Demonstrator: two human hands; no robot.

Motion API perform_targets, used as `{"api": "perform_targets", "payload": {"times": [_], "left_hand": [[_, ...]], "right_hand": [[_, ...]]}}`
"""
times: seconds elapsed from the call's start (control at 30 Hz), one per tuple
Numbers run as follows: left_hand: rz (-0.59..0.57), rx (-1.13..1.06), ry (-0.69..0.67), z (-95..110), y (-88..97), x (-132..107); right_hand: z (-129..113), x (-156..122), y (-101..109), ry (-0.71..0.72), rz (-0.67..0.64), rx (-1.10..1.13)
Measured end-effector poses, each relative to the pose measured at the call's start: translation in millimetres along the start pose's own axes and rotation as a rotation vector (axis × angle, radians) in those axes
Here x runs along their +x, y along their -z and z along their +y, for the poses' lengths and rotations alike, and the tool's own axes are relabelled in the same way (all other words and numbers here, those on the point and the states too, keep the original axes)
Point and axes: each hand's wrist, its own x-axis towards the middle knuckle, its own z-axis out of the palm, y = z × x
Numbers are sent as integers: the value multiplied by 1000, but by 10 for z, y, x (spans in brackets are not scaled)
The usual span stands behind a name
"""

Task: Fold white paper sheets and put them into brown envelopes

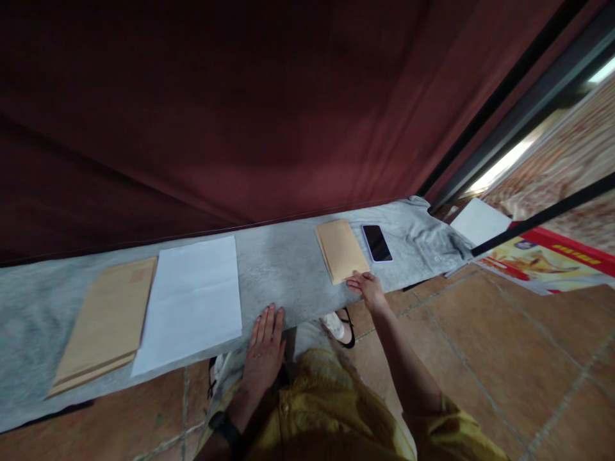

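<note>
My left hand [266, 346] lies flat at the front edge of the grey cloth, fingers stretched out and holding nothing. At the lower right corner of a small stack of brown paper envelopes [340, 248], my right hand [368, 289] has its fingers closed on the edge. How many envelopes it grips I cannot tell. A dark-screened smartphone [377, 243] in a pale case lies just right of that stack. White paper sheets [192, 301] lie left of my left hand, and larger brown envelopes [108, 314] are stacked against their left side.
A grey cloth [273, 256] covers the long narrow table, rumpled at its right end. A dark red curtain [216, 128] hangs along the back. To the right are a black metal frame bar [542, 214], a white sheet [480, 221] and a colourful printed box [548, 259] above the tiled floor.
</note>
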Motion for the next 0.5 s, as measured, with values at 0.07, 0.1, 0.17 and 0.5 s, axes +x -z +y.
{"api": "perform_targets", "payload": {"times": [0.07,0.1,0.17,0.5], "left_hand": [[5,-2,-6,-7,-11,-6],[8,-1,-7,-9,-17,-9],[13,6,-6,-12,-26,-10],[6,9,-6,-6,-1,-4]], "right_hand": [[3,-7,-1,-10,27,17],[5,-13,-1,-10,36,22],[11,-27,-1,-7,46,28],[-18,-27,-50,-32,31,-38]]}}
